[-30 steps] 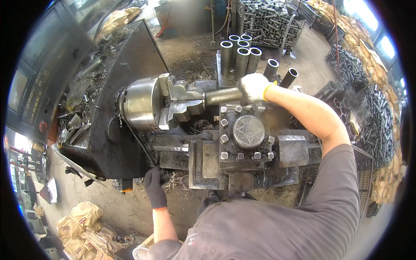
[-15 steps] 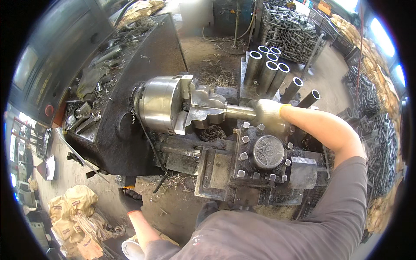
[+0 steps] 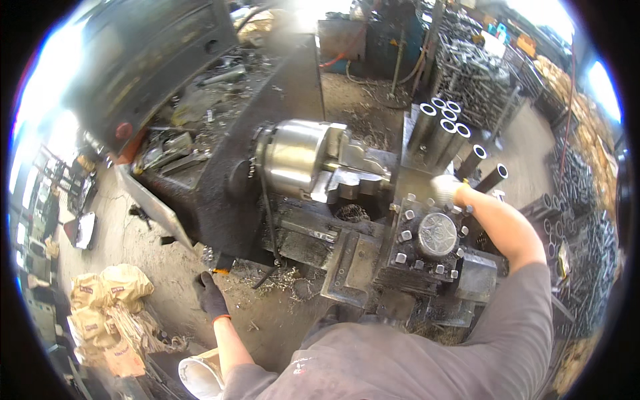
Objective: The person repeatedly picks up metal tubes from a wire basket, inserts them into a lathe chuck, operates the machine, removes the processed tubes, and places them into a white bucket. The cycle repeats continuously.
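Note:
My right hand [image 3: 445, 191], in a pale work glove, closes around a metal tube [image 3: 412, 182] beside the jaws of the lathe chuck [image 3: 293, 157]. The tube looks blurred, and the fingers' far side is hidden. Just below that hand is the square tool post [image 3: 437, 235] with its bolts and round cap. At the lower left, my left hand [image 3: 212, 298], in a dark glove with an orange cuff, is held with its fingers stretched out and nothing in them. It is nearest to a small orange-marked part [image 3: 221, 271] under the headstock, apart from it.
Several upright metal tubes [image 3: 448, 127] stand behind the tool post. Wire bins heaped with metal parts [image 3: 467, 70] are at the back right. Metal shavings [image 3: 287, 280] lie below the lathe. Paper sacks [image 3: 110, 293] and a white bucket [image 3: 200, 379] are at lower left.
The view has swung, so the lathe sits further right in it. My left hand has dropped away from the orange-marked part and its fingers have straightened. My right hand stays at the tube.

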A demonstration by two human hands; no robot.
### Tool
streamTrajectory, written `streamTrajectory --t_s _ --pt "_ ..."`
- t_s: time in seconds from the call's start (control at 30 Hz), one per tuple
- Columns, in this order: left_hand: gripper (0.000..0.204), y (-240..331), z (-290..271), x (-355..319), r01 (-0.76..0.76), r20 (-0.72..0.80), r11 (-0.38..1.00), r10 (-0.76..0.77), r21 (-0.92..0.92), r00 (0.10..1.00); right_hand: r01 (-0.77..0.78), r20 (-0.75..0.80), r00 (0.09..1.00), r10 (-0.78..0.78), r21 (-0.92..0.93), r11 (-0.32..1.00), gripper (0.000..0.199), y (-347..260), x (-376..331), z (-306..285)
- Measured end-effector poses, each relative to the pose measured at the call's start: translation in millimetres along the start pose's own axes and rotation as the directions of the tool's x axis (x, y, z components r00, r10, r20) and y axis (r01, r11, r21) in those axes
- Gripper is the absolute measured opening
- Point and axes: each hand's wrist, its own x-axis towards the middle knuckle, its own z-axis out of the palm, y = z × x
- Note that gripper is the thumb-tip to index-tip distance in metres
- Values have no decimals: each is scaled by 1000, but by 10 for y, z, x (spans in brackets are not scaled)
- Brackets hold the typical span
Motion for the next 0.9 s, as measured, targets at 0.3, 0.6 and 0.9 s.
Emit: streamTrajectory --t_s 0.3,0.6,0.9 --pt "63 3137 -624 1636 -712 -155 624 777 323 610 -425 -455 464 761 639 641 50 -273 -1544 -392" --pt "68 3831 -631 1910 -654 -8 633 721 414 693 354 -690 92 718 697 624 39 -1593 -3261 -402" --pt "70 2181 -1076 -1967 -238 594 591 802 -771 68 744 -773 623 122 633 212 46 -2715 -2793 4"
